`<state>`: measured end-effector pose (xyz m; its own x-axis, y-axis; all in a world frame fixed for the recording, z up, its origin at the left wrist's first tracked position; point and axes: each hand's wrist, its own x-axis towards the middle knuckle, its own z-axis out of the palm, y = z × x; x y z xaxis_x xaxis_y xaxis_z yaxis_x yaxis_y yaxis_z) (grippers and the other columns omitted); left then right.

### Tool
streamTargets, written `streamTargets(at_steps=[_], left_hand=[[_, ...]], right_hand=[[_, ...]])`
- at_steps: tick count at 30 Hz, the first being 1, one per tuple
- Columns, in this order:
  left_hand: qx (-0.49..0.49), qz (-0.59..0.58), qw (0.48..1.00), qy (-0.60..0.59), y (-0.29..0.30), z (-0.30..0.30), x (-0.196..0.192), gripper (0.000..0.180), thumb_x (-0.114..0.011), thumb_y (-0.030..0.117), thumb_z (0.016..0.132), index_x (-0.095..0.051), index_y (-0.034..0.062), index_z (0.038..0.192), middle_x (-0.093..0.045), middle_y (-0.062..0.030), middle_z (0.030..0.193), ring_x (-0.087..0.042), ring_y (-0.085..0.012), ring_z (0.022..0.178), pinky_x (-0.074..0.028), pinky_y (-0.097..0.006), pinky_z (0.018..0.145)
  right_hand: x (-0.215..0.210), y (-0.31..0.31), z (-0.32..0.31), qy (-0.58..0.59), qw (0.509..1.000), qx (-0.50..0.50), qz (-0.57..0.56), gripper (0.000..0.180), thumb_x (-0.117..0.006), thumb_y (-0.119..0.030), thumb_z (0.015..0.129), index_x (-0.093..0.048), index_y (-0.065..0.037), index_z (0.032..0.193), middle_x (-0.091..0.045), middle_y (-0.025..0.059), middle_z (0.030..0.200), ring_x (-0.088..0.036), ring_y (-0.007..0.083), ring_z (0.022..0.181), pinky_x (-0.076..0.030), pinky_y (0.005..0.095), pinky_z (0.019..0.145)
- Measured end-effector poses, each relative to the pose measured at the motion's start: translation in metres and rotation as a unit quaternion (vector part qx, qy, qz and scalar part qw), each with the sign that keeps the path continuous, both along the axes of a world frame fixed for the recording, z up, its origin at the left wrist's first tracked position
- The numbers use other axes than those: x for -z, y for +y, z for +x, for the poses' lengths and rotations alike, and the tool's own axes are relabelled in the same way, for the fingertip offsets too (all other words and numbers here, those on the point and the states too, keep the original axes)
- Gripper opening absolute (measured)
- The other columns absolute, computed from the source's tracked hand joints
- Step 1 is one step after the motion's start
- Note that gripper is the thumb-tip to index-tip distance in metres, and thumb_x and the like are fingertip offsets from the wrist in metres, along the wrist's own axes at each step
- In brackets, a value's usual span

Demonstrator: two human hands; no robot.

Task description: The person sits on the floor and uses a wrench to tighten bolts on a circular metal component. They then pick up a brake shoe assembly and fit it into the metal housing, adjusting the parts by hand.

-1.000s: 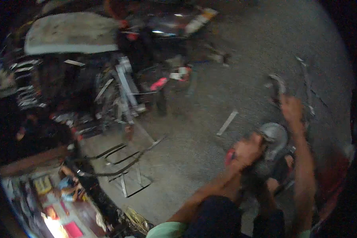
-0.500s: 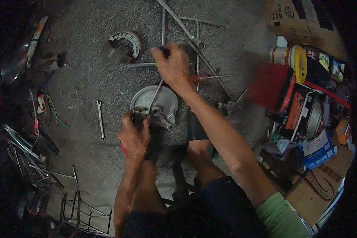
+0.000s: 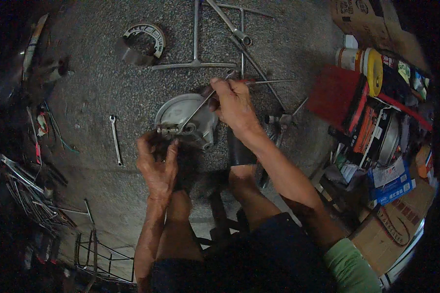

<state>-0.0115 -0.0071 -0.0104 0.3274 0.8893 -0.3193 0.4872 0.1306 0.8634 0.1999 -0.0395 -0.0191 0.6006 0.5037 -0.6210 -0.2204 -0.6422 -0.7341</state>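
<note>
A round silver brake plate rests on the ground in front of me, with a small metal fitting at its left edge. The fingers and thumb of my left hand close round the plate's near-left edge, by that fitting; the fingertips are partly hidden. In my right hand is a slim combination wrench, gripped by its upper part. It slants down across the plate, and its lower end sits at the fitting.
A pair of curved brake shoes lies beyond the plate. T-handle wrenches and a large spanner lie farther ahead. A small spanner is at left. A red box, a yellow-lidded tub and cardboard crowd the right.
My right hand has swung right and toward me, turning the wrench to a flatter slant. My left hand stays at the plate's edge. The whole view has shifted slightly.
</note>
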Motion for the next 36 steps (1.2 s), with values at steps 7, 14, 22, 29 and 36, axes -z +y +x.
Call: streamTargets(at_steps=[7, 14, 22, 29, 36], left_hand=[[0.029, -0.018, 0.999, 0.018, -0.002, 0.001, 0.004, 0.031, -0.071, 0.004, 0.083, -0.054, -0.0029, 0.107, -0.063, -0.0126, 0.092, -0.062, -0.0172, 0.086, -0.053, -0.031, 0.073], [-0.058, -0.176, 0.98, -0.066, -0.001, 0.024, -0.011, 0.026, -0.066, 0.004, 0.088, -0.053, -0.0039, 0.108, -0.062, -0.0124, 0.096, -0.062, -0.0152, 0.089, -0.053, -0.029, 0.079], [0.045, -0.051, 0.997, 0.024, -0.003, -0.005, 0.004, 0.015, -0.064, 0.008, 0.09, -0.063, -0.0029, 0.101, -0.063, -0.0122, 0.093, -0.061, -0.0198, 0.085, -0.049, -0.032, 0.075], [0.038, 0.019, 0.998, 0.051, -0.001, 0.003, -0.003, 0.016, -0.062, 0.011, 0.093, -0.062, -0.0028, 0.1, -0.063, -0.0076, 0.084, -0.058, -0.0161, 0.077, -0.047, -0.03, 0.069], [-0.1, -0.126, 0.987, -0.026, 0.004, 0.003, -0.01, 0.022, -0.058, 0.018, 0.098, -0.061, -0.0024, 0.104, -0.059, -0.0026, 0.086, -0.051, -0.0091, 0.076, -0.044, -0.024, 0.067]], right_hand=[[-0.029, 0.021, 0.016, 0.01, 0.986, 0.165, -0.006, 0.033, -0.055, -0.034, 0.093, -0.059, -0.005, 0.079, -0.053, 0.0021, 0.061, -0.041, 0.0077, 0.045, -0.029, 0.0248, 0.039], [-0.087, -0.031, -0.007, -0.181, 0.976, -0.072, 0.1, 0.017, -0.056, -0.017, 0.092, -0.063, -0.002, 0.089, -0.059, 0.0115, 0.069, -0.057, 0.0224, 0.059, -0.043, 0.0379, 0.053], [-0.073, -0.078, -0.023, -0.249, 0.948, -0.103, 0.172, 0.023, -0.055, -0.014, 0.094, -0.065, 0.006, 0.096, -0.062, 0.0047, 0.069, -0.059, 0.0122, 0.065, -0.049, 0.0281, 0.063], [-0.096, -0.079, -0.013, -0.161, 0.979, -0.089, 0.087, 0.021, -0.054, -0.011, 0.093, -0.064, 0.007, 0.096, -0.068, 0.0118, 0.086, -0.062, 0.0143, 0.078, -0.05, 0.0291, 0.075], [-0.084, -0.081, -0.02, -0.176, 0.967, -0.111, 0.148, 0.018, -0.054, -0.007, 0.092, -0.064, 0.007, 0.096, -0.07, 0.0151, 0.093, -0.064, 0.0167, 0.08, -0.051, 0.0303, 0.078]])
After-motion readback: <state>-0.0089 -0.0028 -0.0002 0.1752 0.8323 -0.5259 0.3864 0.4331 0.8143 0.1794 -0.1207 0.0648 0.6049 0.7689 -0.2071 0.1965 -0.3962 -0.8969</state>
